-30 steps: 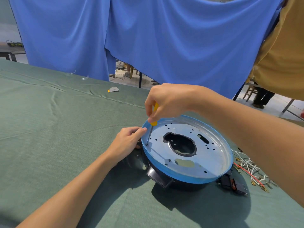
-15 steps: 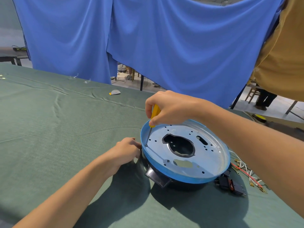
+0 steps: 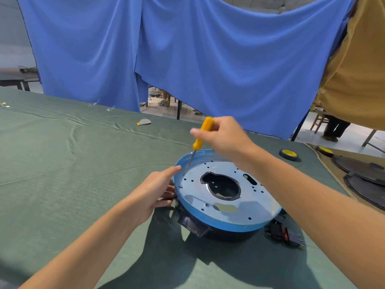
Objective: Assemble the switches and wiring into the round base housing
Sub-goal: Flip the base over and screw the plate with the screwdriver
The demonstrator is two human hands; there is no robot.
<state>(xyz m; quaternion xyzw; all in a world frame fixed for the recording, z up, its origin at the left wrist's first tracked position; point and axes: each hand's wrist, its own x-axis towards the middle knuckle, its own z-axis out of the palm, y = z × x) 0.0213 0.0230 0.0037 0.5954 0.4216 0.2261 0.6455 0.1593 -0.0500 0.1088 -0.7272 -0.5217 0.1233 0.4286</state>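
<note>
Right hand (image 3: 225, 140) grip holds screwdriver (image 3: 201, 136) tip-down over housing (image 3: 239, 213), left hand (image 3: 154, 190) relaxed against its rim

1. We see a blue curtain (image 3: 187, 59) hanging in folds across the back.
2. A mustard cloth (image 3: 358, 69) hangs at its right.
3. A green-clothed table (image 3: 52, 163) fills the foreground.
4. Beneath the curtain we glimpse pale floor (image 3: 352, 138), a wooden chair (image 3: 318, 119) and, far left, a dark table (image 3: 12, 78).
</note>
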